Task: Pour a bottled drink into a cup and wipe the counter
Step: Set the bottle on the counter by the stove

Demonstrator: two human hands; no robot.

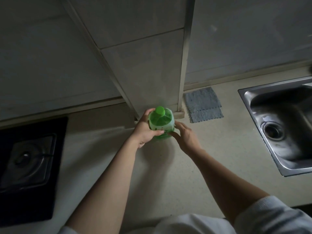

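Dim kitchen, pale speckled surface (168,174) running along a tiled wall with a tiled column (148,65) jutting out of it. All places below are given from the bottle.

One bottle (159,123), clear plastic, green drink inside, one green cap (160,110) screwed on. It stands upright right in front of the column foot. A pale label wraps it with some dark marks, too blurred to read, no brand legible. Cannot tell if its base is touching the surface or just above it.

Two hands, both mine, both on the bottle. My left hand (146,130) is on its left side, fingers curled round the body, gripping it. My right hand (185,136) is on its right side, lower down, with thumb and fingers fairly straight and resting against the bottle rather than clamped on it. The bottle sits between the two hands, cap above both.

One grey cloth (202,104), folded flat, lies on the surface right of the bottle and a little behind it, against the wall, apart from my right hand. One steel sink (243,97) is farther right, with one drain. One black stove (32,166) with one burner is well left of the bottle. White sleeves (270,215) are nearest me, pushed up off both forearms.
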